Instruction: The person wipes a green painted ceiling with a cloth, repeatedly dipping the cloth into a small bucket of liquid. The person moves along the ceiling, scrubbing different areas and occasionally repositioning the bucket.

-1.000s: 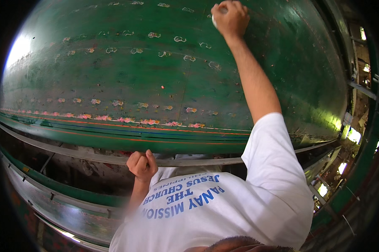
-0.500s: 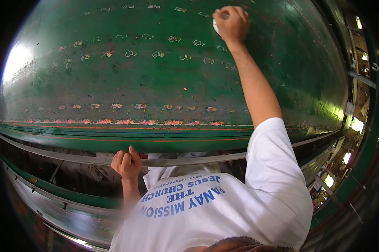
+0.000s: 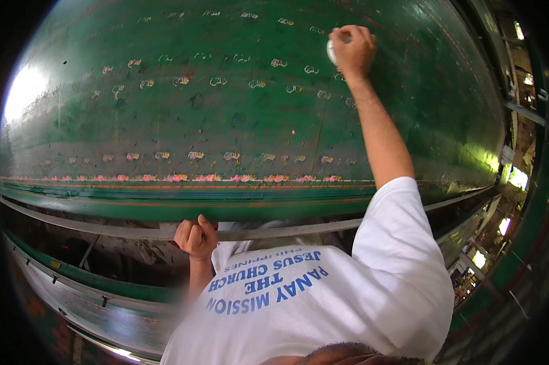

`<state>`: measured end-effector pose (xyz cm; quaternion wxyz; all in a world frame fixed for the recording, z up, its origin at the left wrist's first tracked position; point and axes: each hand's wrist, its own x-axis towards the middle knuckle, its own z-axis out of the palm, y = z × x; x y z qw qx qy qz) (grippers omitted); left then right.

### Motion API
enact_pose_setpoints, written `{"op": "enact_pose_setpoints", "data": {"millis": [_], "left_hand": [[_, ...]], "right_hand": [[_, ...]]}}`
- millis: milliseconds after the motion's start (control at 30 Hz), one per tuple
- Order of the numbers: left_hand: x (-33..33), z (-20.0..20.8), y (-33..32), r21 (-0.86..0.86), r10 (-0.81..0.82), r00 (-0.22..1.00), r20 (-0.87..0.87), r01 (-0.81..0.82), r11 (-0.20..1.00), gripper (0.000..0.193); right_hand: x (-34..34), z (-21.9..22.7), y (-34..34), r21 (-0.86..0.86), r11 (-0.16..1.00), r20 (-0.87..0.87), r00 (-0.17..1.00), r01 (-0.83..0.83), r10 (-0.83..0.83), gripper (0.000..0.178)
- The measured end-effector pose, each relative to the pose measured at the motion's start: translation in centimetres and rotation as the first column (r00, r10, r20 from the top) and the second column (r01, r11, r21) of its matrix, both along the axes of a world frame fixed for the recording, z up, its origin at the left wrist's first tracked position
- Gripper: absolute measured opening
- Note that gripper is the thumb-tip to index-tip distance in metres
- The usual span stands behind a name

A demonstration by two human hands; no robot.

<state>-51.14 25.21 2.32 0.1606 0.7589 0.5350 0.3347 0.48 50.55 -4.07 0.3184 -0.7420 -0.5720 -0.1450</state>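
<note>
My right hand (image 3: pixel 354 50) reaches far over a long green surface (image 3: pixel 213 121), with its fingers curled round a white, round-edged object (image 3: pixel 331 53). Most of that object is hidden behind the fingers, so its kind does not show. Rows of small printed marks (image 3: pixel 257 84), whitish, pink and red, run across the green. Closer to me, my left hand (image 3: pixel 196 238) is closed with its thumb up, at the metal rail (image 3: pixel 286 231) along the near edge. Bits of red show beside this fist; what it holds is hidden.
Red and dark lines run along the green surface's near edge. Lower left, beyond a dark gap, lies another long surface with a metal edge (image 3: pixel 104 313). A metal frame bar (image 3: pixel 530 117) stands at the right. My white shirt (image 3: pixel 347 292) fills the lower middle.
My right hand, still round the white object, appears lower and further right. The printed marks have shifted right in the picture, and my left fist appears slightly further right, still closed.
</note>
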Motion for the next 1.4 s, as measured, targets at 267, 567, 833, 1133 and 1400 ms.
{"op": "enact_pose_setpoints", "data": {"millis": [267,567,833,1133,1400], "left_hand": [[0.0,0.2,0.9,0.010,-0.043,0.999,0.019,0.043,0.999,0.047],[-0.5,0.0,0.6,0.010,-0.056,0.998,0.001,0.056,0.998,0.043],[-0.4,-0.4,-0.2,0.023,0.028,1.000,0.001,-0.028,0.999,0.046],[0.0,-1.0,0.1,0.081,0.078,0.997,0.019,-0.079,0.994,0.050],[0.1,-1.8,-0.4,0.132,0.106,0.994,0.034,-0.109,0.985,0.053]], "right_hand": [[0.5,-0.1,0.9,-0.025,0.997,0.079,0.995,0.070,-0.068,0.010],[2.9,1.2,-6.0,-0.063,0.988,0.072,0.988,0.141,-0.136,0.013],[-1.4,1.1,-11.4,-0.012,0.998,0.002,0.998,-0.060,0.060,0.010],[-0.3,0.3,-9.8,0.015,0.997,0.045,0.996,0.078,-0.079,0.011],[-1.1,1.6,-24.1,-0.103,0.994,-0.002,0.999,0.037,-0.037,0.010]]}}
